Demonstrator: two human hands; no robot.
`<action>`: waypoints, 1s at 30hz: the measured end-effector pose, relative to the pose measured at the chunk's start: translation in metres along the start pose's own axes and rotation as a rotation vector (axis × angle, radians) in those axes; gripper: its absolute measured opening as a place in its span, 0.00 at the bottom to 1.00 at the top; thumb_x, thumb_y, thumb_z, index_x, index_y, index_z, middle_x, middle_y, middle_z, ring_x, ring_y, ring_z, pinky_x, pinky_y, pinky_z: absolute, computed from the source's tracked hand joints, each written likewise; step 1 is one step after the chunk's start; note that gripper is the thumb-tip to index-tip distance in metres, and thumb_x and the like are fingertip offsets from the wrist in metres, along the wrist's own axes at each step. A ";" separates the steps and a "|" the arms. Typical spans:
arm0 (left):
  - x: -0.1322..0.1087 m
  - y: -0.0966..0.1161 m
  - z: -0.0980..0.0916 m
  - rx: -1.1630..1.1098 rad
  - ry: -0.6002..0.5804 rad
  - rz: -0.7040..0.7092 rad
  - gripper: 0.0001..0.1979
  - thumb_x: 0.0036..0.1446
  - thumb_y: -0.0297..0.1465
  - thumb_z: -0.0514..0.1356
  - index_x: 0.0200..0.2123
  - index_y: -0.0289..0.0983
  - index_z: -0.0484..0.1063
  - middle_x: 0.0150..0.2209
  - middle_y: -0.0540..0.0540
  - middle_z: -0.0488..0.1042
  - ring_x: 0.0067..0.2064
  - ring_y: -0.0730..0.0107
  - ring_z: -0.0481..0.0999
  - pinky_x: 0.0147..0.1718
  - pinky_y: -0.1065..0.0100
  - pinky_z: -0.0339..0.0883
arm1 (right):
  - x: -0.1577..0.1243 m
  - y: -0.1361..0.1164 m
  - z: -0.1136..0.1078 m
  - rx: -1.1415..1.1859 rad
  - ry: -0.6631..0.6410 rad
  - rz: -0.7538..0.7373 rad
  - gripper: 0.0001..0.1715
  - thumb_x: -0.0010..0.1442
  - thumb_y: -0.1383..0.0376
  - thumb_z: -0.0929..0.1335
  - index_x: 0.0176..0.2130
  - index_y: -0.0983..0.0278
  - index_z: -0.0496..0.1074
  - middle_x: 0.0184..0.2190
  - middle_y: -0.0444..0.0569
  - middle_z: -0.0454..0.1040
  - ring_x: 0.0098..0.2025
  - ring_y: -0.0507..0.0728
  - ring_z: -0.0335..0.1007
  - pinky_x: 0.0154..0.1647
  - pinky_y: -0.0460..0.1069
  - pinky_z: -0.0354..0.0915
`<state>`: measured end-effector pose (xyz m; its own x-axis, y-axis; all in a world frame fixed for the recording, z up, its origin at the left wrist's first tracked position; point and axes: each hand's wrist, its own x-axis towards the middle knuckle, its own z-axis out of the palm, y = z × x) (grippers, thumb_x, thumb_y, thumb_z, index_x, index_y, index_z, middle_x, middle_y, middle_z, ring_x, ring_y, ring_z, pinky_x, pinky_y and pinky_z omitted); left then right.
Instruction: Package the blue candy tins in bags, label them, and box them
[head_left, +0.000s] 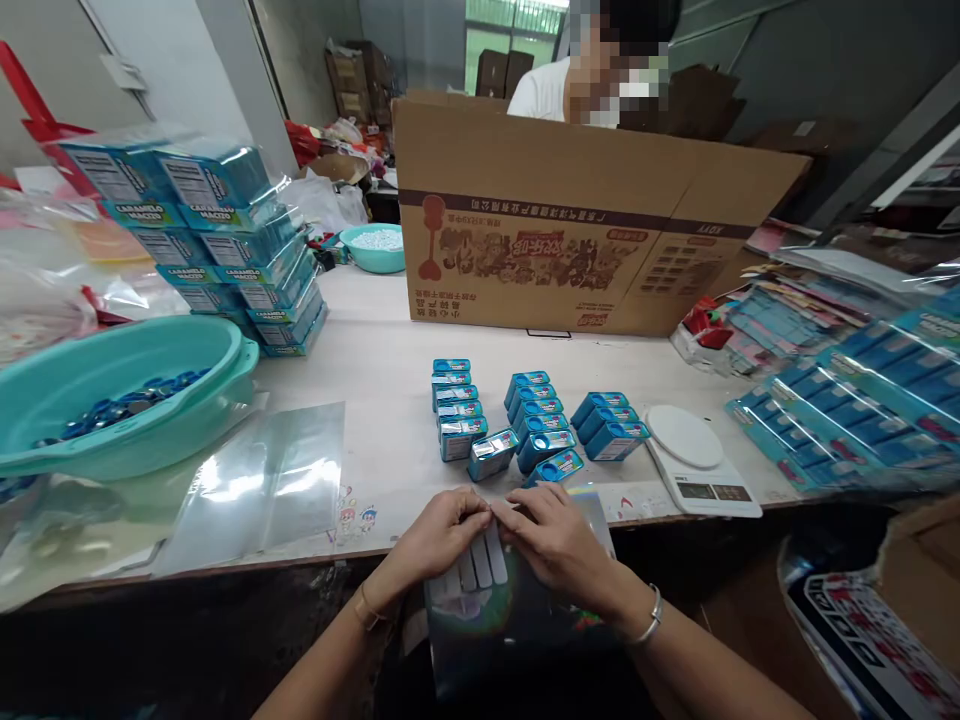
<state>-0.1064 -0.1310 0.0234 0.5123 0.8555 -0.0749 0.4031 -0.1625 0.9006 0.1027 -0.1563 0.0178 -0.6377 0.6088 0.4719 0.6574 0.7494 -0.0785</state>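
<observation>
At the table's front edge, my left hand is closed, thumb and forefinger pinched at the upper ends of several narrow pale strips. My right hand meets it there, its thumb and forefinger also pressed together. Whatever lies between the fingertips is too small to make out. Under both hands is a dark, shiny sheet, with the strips lying on it. Just beyond the fingers, small blue tins stand in three rough rows. One tin in front has a clear, glossy face, and another leans near my right hand.
A white scale sits to the right, beside wrapped blue packs. At left are a turquoise basin of blue pieces, clear plastic sheets and stacked boxes. A large carton stands behind, with a person beyond.
</observation>
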 end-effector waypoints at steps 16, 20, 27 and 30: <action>0.001 0.013 0.002 0.077 0.071 0.041 0.14 0.60 0.33 0.51 0.24 0.38 0.69 0.28 0.48 0.71 0.32 0.68 0.70 0.33 0.69 0.65 | 0.006 0.004 -0.007 0.064 0.138 -0.117 0.12 0.65 0.73 0.63 0.43 0.62 0.73 0.37 0.51 0.78 0.39 0.57 0.71 0.39 0.53 0.66; -0.002 0.009 0.003 0.116 0.104 0.040 0.14 0.62 0.33 0.50 0.25 0.38 0.68 0.29 0.48 0.71 0.33 0.67 0.71 0.34 0.68 0.64 | 0.010 0.002 -0.004 0.086 0.131 0.001 0.10 0.66 0.69 0.64 0.46 0.64 0.72 0.37 0.53 0.77 0.39 0.58 0.70 0.39 0.53 0.66; -0.006 0.011 0.012 0.249 0.214 0.012 0.14 0.64 0.31 0.49 0.27 0.39 0.68 0.31 0.47 0.70 0.34 0.66 0.72 0.34 0.67 0.62 | 0.010 0.004 -0.003 -0.030 0.117 -0.022 0.14 0.66 0.68 0.65 0.50 0.62 0.74 0.36 0.51 0.77 0.37 0.58 0.69 0.37 0.54 0.62; -0.006 0.012 0.014 0.308 0.235 -0.010 0.15 0.65 0.31 0.48 0.27 0.39 0.68 0.31 0.46 0.70 0.33 0.66 0.72 0.33 0.67 0.61 | 0.008 0.005 -0.003 -0.040 0.135 -0.055 0.16 0.65 0.71 0.64 0.50 0.61 0.74 0.39 0.51 0.79 0.38 0.58 0.70 0.39 0.54 0.62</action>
<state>-0.0942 -0.1444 0.0285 0.3341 0.9412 0.0497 0.6344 -0.2635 0.7267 0.1024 -0.1481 0.0241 -0.6153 0.5242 0.5887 0.6399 0.7683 -0.0153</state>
